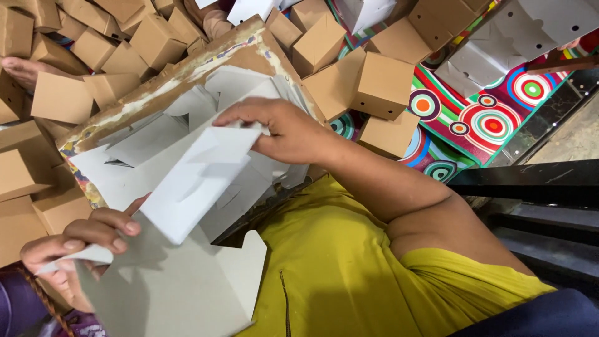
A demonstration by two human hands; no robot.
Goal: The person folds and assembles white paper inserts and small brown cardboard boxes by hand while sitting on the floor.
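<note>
**Flat card blanks handled amid heaps of folded boxes**

A white card blank (193, 181) was held over a worn board (168, 81) on which more flat blanks (150, 134) lay stacked. The right hand (281, 128) was closed on the blank's upper edge, fingers on top and thumb beneath. Its lower corner was met by the left hand (75, 246), whose fingers were curled tight around a flap (81, 254) of a larger grey blank (168, 287) spread across the lap, beside a yellow garment (337, 262). Behind and to the left of the board, folded brown boxes (384, 84) were piled loosely, all closed, so their contents could not be told. A mat (493, 122) patterned with bright rings was seen under the boxes at upper right, with more white blanks (518, 37) laid flat on it. A bare foot (25, 68) rested among the boxes at far left.
</note>
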